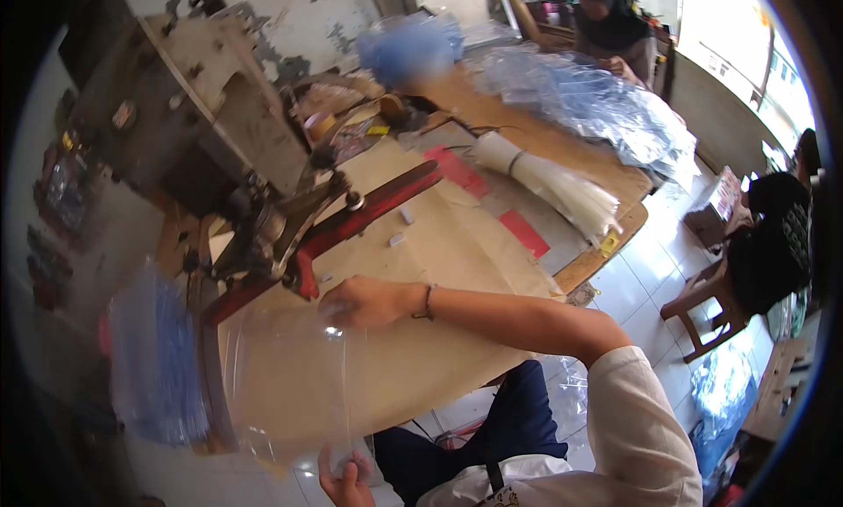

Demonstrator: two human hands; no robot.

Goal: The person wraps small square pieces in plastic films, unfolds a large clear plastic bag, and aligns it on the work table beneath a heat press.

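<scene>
A clear plastic sheet [294,384] stretches over the left end of the paper-covered table, near a machine with a red metal arm [378,200]. My right hand [373,302] reaches across from the right, fingers bent and closed on the sheet's upper corner, just beside the red arm's lower end. At the bottom, my left hand [347,482] pinches the sheet's near edge between thumb and fingers. To the left of the sheet hangs a stack of bluish clear plastic pieces [158,366].
A banded bundle of pale plastic strips [553,182] and red pieces [524,234] lie on the table. Behind them is a heap of clear plastic [588,103]. One person [615,33] sits at the far end, another [777,235] at right near a wooden stool [702,309].
</scene>
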